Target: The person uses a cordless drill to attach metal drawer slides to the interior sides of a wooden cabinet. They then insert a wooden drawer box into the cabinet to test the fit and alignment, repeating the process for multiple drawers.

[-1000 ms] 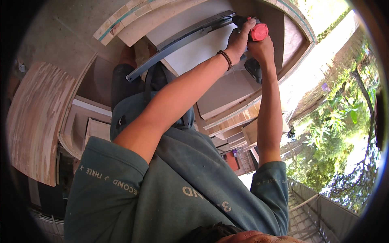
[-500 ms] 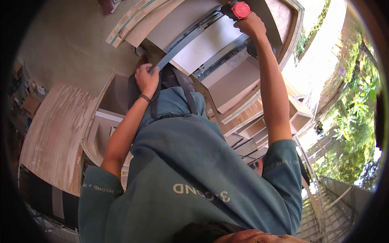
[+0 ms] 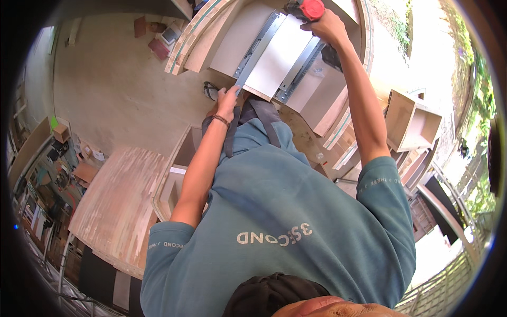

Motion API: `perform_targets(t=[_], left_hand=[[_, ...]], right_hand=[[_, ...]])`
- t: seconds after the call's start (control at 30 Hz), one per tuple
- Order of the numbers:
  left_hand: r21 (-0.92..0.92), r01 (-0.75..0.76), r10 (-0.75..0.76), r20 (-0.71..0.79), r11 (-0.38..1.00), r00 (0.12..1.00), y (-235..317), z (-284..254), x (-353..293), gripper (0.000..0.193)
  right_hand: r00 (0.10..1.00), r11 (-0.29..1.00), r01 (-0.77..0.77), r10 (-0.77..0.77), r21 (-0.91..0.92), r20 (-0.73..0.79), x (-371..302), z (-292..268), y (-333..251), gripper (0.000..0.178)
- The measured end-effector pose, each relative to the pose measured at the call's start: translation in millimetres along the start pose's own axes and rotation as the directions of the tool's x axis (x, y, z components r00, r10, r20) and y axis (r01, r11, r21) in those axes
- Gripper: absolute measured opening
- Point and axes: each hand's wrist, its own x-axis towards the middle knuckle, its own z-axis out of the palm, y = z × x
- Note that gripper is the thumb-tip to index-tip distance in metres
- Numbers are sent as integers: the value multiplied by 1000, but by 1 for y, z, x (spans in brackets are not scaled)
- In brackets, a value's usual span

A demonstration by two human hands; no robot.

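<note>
My left hand [image 3: 227,103] is closed on the near end of a long metal drawer slide [image 3: 259,46], which runs along a pale panel inside a wooden cabinet [image 3: 224,39]. A second drawer slide [image 3: 302,66], dotted with holes, lies roughly parallel to it across a white panel [image 3: 277,55]. Up at the far end of the slides, my right hand [image 3: 328,29] grips a cordless drill [image 3: 311,9] with a red front collar. The black battery base [image 3: 331,57] shows below that hand. The drill's tip is hard to make out.
A wooden tabletop [image 3: 113,195] stands at the left, with an open cabinet box [image 3: 171,187] beside it. Another wooden box [image 3: 414,121] is at the right. Tools and scraps [image 3: 45,179] clutter the far left. A sandal [image 3: 210,91] shows on the floor near the cabinet.
The head view has shifted, so the cabinet and slides appear turned and more floor shows at left. My left hand's fingers have closed on the slide's end. The drill stays in my right hand.
</note>
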Motion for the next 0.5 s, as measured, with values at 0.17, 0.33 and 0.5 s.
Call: perform_targets(t=[0.17, 0.33, 0.5], left_hand=[[-53, 31, -27, 83, 998, 996, 50, 35, -30, 55], [102, 21, -44, 227, 995, 973, 62, 51, -24, 68], [-28, 25, -20, 168, 999, 986, 75, 74, -12, 51]], right_hand=[[992, 883, -111, 129, 456, -10, -102, -34, -2, 30], [949, 535, -155, 315, 830, -26, -188, -34, 9, 35], [860, 306, -79, 502, 949, -90, -229, -33, 18, 30]])
